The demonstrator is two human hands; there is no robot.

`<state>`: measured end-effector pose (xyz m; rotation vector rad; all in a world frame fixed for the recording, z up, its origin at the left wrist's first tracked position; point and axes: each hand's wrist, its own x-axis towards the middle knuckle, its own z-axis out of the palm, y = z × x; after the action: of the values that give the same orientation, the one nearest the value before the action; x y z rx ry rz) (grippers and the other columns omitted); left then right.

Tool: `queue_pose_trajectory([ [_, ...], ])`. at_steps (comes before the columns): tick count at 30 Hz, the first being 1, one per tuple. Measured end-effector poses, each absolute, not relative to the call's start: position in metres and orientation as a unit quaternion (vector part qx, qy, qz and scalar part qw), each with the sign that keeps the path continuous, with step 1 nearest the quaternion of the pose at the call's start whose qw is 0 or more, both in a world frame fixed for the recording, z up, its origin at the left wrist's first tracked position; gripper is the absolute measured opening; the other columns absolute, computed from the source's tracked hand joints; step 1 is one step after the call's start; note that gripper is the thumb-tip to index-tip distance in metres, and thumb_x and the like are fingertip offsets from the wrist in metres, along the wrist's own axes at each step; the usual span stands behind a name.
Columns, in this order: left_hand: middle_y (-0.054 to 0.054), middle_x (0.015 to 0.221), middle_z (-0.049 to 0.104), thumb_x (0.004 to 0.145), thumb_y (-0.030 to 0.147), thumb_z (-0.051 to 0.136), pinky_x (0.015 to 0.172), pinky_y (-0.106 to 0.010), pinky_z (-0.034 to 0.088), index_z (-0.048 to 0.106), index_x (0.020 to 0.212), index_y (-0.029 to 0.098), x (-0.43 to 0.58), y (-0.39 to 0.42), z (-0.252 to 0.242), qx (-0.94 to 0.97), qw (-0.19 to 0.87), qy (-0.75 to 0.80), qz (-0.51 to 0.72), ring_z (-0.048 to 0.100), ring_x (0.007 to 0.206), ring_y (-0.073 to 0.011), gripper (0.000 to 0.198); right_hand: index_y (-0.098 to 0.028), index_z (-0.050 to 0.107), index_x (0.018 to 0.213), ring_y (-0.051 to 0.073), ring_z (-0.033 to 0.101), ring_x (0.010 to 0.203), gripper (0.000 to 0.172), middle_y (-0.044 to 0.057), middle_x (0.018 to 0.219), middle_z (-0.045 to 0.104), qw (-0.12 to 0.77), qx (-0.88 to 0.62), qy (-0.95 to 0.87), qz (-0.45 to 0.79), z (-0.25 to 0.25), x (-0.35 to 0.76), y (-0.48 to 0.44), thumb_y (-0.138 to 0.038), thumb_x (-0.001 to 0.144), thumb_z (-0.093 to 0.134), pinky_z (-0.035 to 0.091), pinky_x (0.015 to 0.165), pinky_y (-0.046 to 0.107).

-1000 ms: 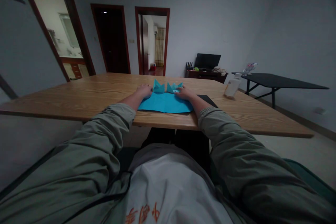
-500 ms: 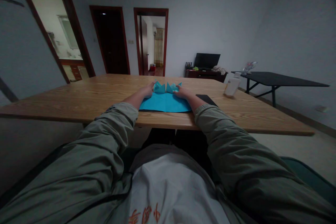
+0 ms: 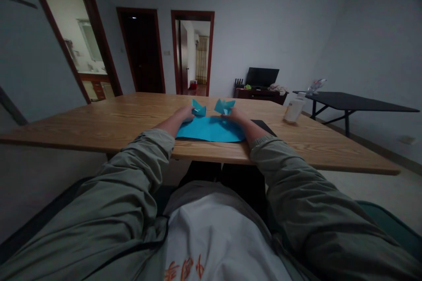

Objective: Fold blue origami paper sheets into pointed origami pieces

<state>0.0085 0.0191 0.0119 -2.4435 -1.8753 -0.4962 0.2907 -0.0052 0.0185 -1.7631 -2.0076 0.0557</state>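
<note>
A bright blue sheet of paper [image 3: 211, 130] lies flat near the front edge of the wooden table. Just beyond it, my left hand [image 3: 185, 114] is closed on a small folded blue paper [image 3: 199, 109] with pointed corners. My right hand [image 3: 234, 115] grips a second folded blue paper [image 3: 224, 106], also pointed and tilted upward. A gap separates the two folded papers. The fingertips of both hands are partly hidden behind the paper.
On the wooden table [image 3: 141, 114], a flat black object [image 3: 263, 126] lies partly under my right forearm. A white bottle [image 3: 294, 109] stands further right. Beyond are a black table [image 3: 349, 100] and a cabinet with a monitor [image 3: 263, 77].
The folded papers have moved apart, the right one shifting right, lifting and tilting. The left one has turned slightly. The blue sheet stays on the table.
</note>
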Motion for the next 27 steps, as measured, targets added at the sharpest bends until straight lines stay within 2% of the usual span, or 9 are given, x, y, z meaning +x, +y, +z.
queue_pose_trajectory([
  [3, -0.013, 0.131, 0.06, 0.079, 0.04, 0.062, 0.1, -0.036, 0.042, 0.055, 0.134, 0.021, 0.005, 0.017, 0.018, -0.755, 0.035, -0.617, -0.219, 0.054, 0.12, -0.0302, 0.058, -0.013, 0.064, 0.112, 0.029, 0.06, 0.107, 0.045, 0.014, 0.115, 0.067, 0.35, -0.627, -0.694, 0.053, 0.038, 0.283, -0.022, -0.05, 0.085, 0.057, 0.047, 0.087, 0.034],
  [5, -0.014, 0.126, 0.062, 0.08, 0.045, 0.062, 0.098, -0.038, 0.043, 0.059, 0.129, 0.02, 0.002, 0.015, 0.022, -0.736, 0.05, -0.621, -0.264, 0.057, 0.116, -0.0311, 0.055, -0.013, 0.063, 0.103, 0.021, 0.064, 0.092, 0.041, 0.012, 0.101, 0.07, 0.387, -0.572, -0.691, 0.213, 0.048, 0.275, -0.036, -0.047, 0.093, 0.043, 0.05, 0.071, 0.025],
  [6, -0.014, 0.124, 0.064, 0.08, 0.047, 0.062, 0.096, -0.038, 0.044, 0.061, 0.126, 0.02, 0.001, 0.013, 0.024, -0.727, 0.053, -0.623, -0.284, 0.058, 0.114, -0.0312, 0.054, -0.013, 0.062, 0.097, 0.019, 0.064, 0.082, 0.042, 0.013, 0.093, 0.07, 0.374, -0.544, -0.687, 0.304, 0.05, 0.27, -0.043, -0.048, 0.094, 0.041, 0.049, 0.063, 0.022],
  [9, -0.013, 0.118, 0.067, 0.08, 0.051, 0.063, 0.093, -0.037, 0.045, 0.065, 0.118, 0.021, 0.0, 0.007, 0.028, -0.701, 0.054, -0.628, -0.333, 0.06, 0.11, -0.0295, 0.049, -0.015, 0.057, 0.081, 0.013, 0.057, 0.058, 0.036, 0.008, 0.069, 0.065, 0.227, -0.497, -0.666, 0.508, 0.046, 0.258, -0.058, -0.048, 0.091, 0.05, 0.044, 0.047, 0.018],
  [12, -0.01, 0.116, 0.069, 0.08, 0.057, 0.061, 0.09, -0.033, 0.046, 0.067, 0.114, 0.022, 0.003, -0.002, 0.032, -0.684, 0.064, -0.623, -0.375, 0.062, 0.108, -0.026, 0.049, -0.015, 0.054, 0.077, 0.01, 0.051, 0.048, 0.03, 0.003, 0.059, 0.059, 0.139, -0.503, -0.622, 0.583, 0.034, 0.25, -0.058, -0.043, 0.09, 0.058, 0.043, 0.042, 0.017],
  [15, -0.009, 0.111, 0.07, 0.082, 0.064, 0.056, 0.088, -0.031, 0.046, 0.067, 0.114, 0.022, 0.005, -0.009, 0.036, -0.675, 0.062, -0.613, -0.407, 0.063, 0.104, -0.0245, 0.054, -0.016, 0.053, 0.079, 0.009, 0.051, 0.047, 0.026, 0.001, 0.06, 0.058, 0.198, -0.512, -0.596, 0.586, 0.024, 0.25, -0.047, -0.039, 0.092, 0.057, 0.045, 0.043, 0.017],
  [21, -0.009, 0.111, 0.071, 0.079, 0.067, 0.057, 0.085, -0.032, 0.046, 0.067, 0.114, 0.022, 0.002, -0.007, 0.033, -0.672, 0.063, -0.612, -0.414, 0.064, 0.102, -0.0255, 0.058, -0.016, 0.055, 0.082, 0.01, 0.057, 0.056, 0.027, 0.003, 0.069, 0.063, 0.333, -0.531, -0.622, 0.469, 0.016, 0.261, -0.027, -0.04, 0.084, 0.067, 0.05, 0.053, 0.02],
  [24, -0.009, 0.116, 0.069, 0.079, 0.069, 0.055, 0.085, -0.032, 0.046, 0.067, 0.114, 0.022, 0.001, -0.005, 0.031, -0.681, 0.056, -0.612, -0.399, 0.063, 0.104, -0.0257, 0.059, -0.016, 0.058, 0.079, 0.01, 0.057, 0.061, 0.028, 0.004, 0.074, 0.066, 0.341, -0.529, -0.666, 0.401, 0.015, 0.263, -0.024, -0.042, 0.084, 0.067, 0.046, 0.056, 0.019],
  [27, -0.009, 0.116, 0.069, 0.081, 0.069, 0.051, 0.086, -0.032, 0.046, 0.067, 0.114, 0.022, 0.0, -0.003, 0.03, -0.683, 0.049, -0.612, -0.395, 0.063, 0.105, -0.0255, 0.06, -0.016, 0.06, 0.073, 0.011, 0.053, 0.058, 0.037, 0.004, 0.07, 0.065, 0.313, -0.564, -0.693, 0.323, 0.014, 0.264, -0.023, -0.051, 0.079, 0.069, 0.04, 0.053, 0.022],
])
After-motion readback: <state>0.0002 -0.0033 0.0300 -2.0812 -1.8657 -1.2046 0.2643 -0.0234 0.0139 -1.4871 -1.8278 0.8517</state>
